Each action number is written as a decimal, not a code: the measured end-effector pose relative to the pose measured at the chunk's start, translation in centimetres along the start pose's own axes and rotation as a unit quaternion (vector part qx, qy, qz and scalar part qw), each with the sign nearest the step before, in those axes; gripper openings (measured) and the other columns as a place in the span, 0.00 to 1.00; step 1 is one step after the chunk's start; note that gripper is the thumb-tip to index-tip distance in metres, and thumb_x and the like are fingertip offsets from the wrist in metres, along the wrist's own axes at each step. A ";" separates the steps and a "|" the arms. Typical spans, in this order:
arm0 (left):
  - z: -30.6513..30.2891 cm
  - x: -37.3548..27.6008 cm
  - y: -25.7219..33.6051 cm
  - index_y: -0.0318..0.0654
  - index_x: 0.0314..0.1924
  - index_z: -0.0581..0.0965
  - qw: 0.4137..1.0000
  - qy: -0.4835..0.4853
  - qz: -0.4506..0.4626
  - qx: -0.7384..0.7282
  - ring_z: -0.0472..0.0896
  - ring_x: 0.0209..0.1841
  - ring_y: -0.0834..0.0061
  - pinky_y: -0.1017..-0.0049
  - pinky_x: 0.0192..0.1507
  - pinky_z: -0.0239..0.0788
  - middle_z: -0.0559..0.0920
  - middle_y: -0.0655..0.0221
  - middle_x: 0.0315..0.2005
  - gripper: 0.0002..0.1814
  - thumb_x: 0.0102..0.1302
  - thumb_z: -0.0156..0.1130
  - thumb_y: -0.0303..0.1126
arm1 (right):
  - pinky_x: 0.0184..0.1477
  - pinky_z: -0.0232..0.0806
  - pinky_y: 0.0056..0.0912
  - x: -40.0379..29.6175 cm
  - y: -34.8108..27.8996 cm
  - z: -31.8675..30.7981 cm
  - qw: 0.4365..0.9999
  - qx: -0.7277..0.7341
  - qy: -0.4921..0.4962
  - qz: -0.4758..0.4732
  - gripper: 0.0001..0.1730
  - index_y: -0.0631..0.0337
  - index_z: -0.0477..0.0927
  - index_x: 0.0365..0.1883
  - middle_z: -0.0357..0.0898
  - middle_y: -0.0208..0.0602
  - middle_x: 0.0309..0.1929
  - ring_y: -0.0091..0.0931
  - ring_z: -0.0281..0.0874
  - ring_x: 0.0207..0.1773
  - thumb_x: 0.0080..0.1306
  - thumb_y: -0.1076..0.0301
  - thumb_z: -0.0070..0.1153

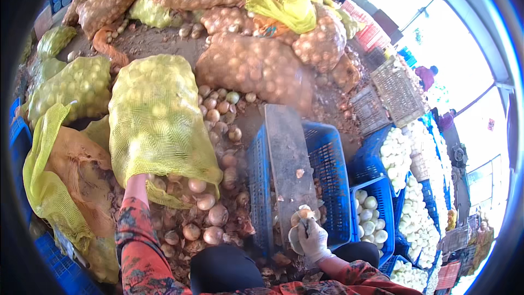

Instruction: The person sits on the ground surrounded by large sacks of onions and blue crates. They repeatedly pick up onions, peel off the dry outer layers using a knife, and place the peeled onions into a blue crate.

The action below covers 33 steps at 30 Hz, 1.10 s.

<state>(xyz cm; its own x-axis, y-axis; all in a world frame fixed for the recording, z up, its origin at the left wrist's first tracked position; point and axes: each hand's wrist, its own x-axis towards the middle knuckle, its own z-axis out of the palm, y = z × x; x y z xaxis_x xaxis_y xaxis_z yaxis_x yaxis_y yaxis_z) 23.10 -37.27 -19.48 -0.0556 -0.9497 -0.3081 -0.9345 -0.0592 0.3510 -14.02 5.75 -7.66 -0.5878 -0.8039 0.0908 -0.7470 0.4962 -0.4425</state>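
My left forearm [137, 200] reaches into the mouth of a yellow mesh bag [153, 131] full of onions; the hand itself is hidden inside. Loose unpeeled onions [213, 235] spill from the bag's mouth onto a layer of dry skins. In a white glove, my right hand [314, 241] is closed around a small grey tool [303, 225], mostly covered by the fingers. A partly brown onion [303, 214] touches it, at the near end of a worn wooden board [290, 159]. That board lies across a blue plastic crate [329, 151], with onion skins inside.
Right of the board, blue crates hold peeled white onions [370, 217]. Large orange mesh sacks of onions [254, 69] lie ahead, beside more yellow bags [73, 86]. An emptied-looking mesh bag [49, 188] slumps at left. Other people [426, 77] are at the far right.
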 end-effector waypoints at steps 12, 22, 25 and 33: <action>2.6 -3.7 -1.1 0.39 0.66 0.70 0.998 -0.061 0.007 0.025 0.80 0.52 0.65 0.68 0.61 0.69 0.81 0.60 0.54 0.32 0.67 0.60 0.47 | 0.31 0.71 0.49 -0.6 0.1 0.6 0.999 -0.034 -0.017 -0.004 0.10 0.59 0.75 0.38 0.78 0.50 0.26 0.48 0.80 0.30 0.69 0.62 0.56; 5.2 -4.8 -2.0 0.39 0.66 0.70 0.997 -0.070 0.015 0.015 0.81 0.52 0.65 0.68 0.61 0.69 0.82 0.60 0.53 0.32 0.66 0.60 0.47 | 0.31 0.70 0.49 0.3 0.5 0.6 0.998 -0.055 -0.022 -0.011 0.09 0.60 0.76 0.41 0.79 0.52 0.27 0.49 0.79 0.30 0.68 0.64 0.56; 6.7 -5.3 -1.7 0.40 0.66 0.70 0.994 -0.094 0.036 0.031 0.81 0.52 0.65 0.68 0.61 0.69 0.82 0.59 0.53 0.32 0.66 0.60 0.48 | 0.32 0.70 0.47 0.1 -0.6 0.2 0.998 -0.054 -0.023 -0.008 0.10 0.63 0.76 0.43 0.78 0.53 0.28 0.50 0.80 0.32 0.69 0.67 0.56; 6.3 -5.1 -0.5 0.40 0.66 0.70 0.991 -0.112 0.056 0.036 0.81 0.52 0.64 0.67 0.61 0.69 0.82 0.59 0.53 0.33 0.65 0.61 0.48 | 0.37 0.73 0.41 -0.3 0.3 1.0 0.999 -0.018 -0.039 0.011 0.07 0.64 0.76 0.44 0.81 0.52 0.33 0.47 0.83 0.36 0.69 0.71 0.53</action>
<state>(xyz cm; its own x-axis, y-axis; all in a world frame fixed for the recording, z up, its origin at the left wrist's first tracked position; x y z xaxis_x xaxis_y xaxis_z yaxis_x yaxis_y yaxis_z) 21.60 -30.47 -23.69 -0.2297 -0.8568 -0.4617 -0.9402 0.0727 0.3328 -13.81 5.81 -8.70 -0.5802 -0.8144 0.0112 -0.7453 0.5253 -0.4106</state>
